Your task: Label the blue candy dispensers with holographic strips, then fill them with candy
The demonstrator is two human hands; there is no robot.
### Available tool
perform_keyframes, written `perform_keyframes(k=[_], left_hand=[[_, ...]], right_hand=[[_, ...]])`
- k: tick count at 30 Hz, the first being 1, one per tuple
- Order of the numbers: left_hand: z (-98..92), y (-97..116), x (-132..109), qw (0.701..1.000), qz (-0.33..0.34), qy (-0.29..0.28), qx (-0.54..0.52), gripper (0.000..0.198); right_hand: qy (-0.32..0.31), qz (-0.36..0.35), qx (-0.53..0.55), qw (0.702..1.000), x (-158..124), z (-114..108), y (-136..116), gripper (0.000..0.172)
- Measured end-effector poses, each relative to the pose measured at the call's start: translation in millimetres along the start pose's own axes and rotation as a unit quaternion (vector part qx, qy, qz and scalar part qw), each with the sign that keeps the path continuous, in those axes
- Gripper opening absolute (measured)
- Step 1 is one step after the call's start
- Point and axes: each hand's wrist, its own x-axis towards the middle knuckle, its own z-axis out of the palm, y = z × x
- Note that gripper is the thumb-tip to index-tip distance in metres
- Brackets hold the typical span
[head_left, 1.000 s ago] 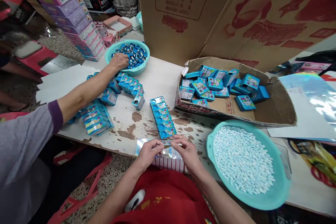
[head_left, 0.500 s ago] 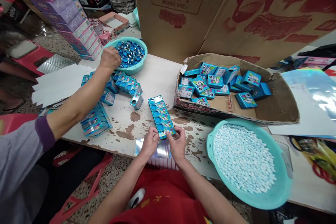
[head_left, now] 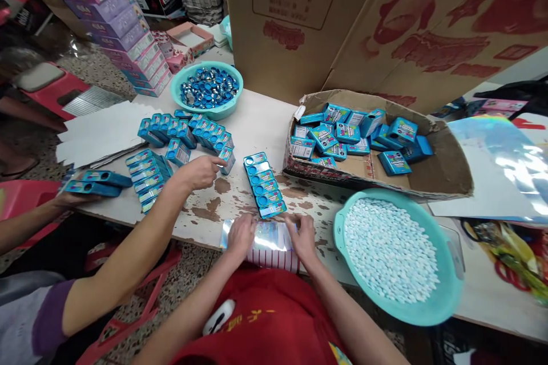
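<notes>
My left hand (head_left: 242, 236) lies over the left part of a shiny, rainbow-reflecting sheet (head_left: 269, 235) at the table's front edge, its fingers closed on it. At the sheet's right edge, my right hand (head_left: 303, 235) grips it between thumb and fingers. A red-and-white striped part (head_left: 274, 259) shows below the shiny area, near my red clothing. Just beyond my hands stands a row of small blue boxes (head_left: 264, 185) with round recesses in their tops. Neither hand touches this row.
A co-worker's hand (head_left: 203, 173) touches a blue box (head_left: 226, 158); their other hand (head_left: 75, 199) holds blue boxes. A basin of blue caps (head_left: 175, 91) stands behind. To the right are a cardboard tray (head_left: 454, 168) of blue boxes and a turquoise basin (head_left: 447, 302) of pale candies.
Both my hands have let go of the row of boxes and come down onto the shiny sheet. The co-worker's hand has moved from the cap basin to a blue box.
</notes>
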Motion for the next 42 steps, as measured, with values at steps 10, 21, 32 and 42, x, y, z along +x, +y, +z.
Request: perform_keyframes(k=[10, 21, 32, 42], left_hand=[[-1.5, 17, -12, 0.994, 0.099, -0.034, 0.028, 0.033], [-9.4, 23, -6, 0.993, 0.106, -0.048, 0.032, 0.037], [-32.6, 29, -37, 0.942, 0.094, 0.002, -0.322, 0.035], [-53.7, 19, 16, 0.896, 0.011, -0.035, -0.442, 0.019]], right_hand=[[-0.055, -0.101, -0.080, 0.990, -22, -16, -3, 0.026], [-0.160, -0.300, -0.260, 0.904, -55, -9, -9, 0.039], [-0.208, -0.182, -0.053, 0.960, -17, -51, -102, 0.013], [-0.045, -0.122, -0.055, 0.990, 29, 18, -93, 0.014]])
